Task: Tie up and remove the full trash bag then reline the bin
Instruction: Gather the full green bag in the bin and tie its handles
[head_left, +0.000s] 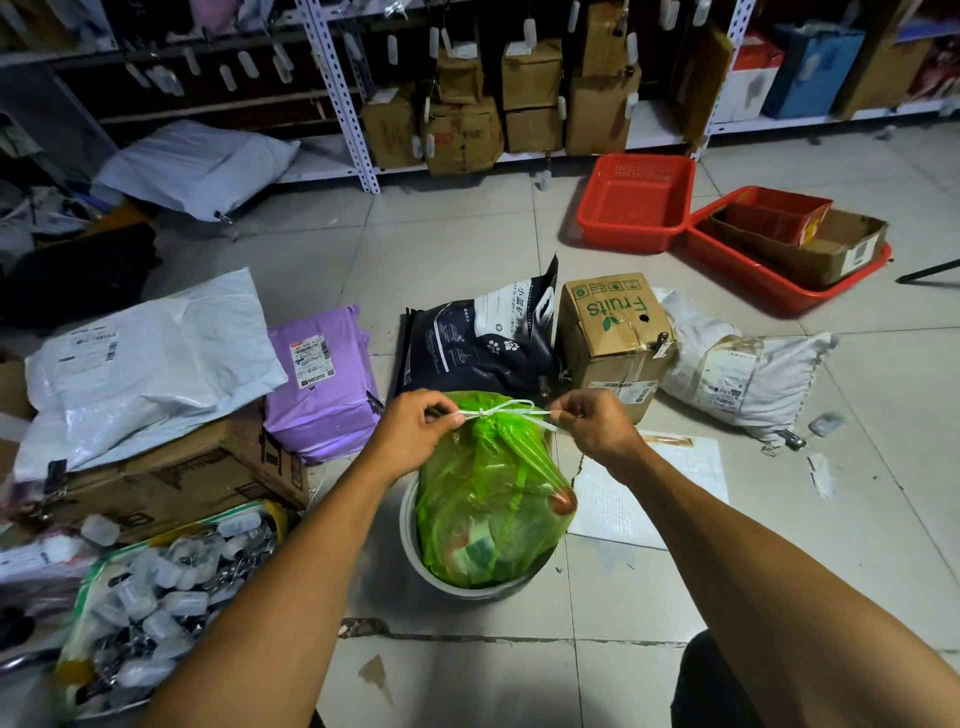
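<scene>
One green trash bag (488, 499) is sitting in one round white bin (415, 540) on the tiled floor (457, 234), its neck gathered and cinched by one white drawstring (498, 412) knotted at the top. Two bare hands are working above it: the left hand (415, 426) is pinching one drawstring end between its fingers (451, 419), the right hand (592, 421) is pinching the other end, and the cord is running taut between them. Lying just behind the bin: one purple parcel (319, 379), one dark pet-product bag (478, 338), one "Fruits" carton (613, 338). Two red plastic baskets (636, 202) are sitting well apart, near the shelving.
</scene>
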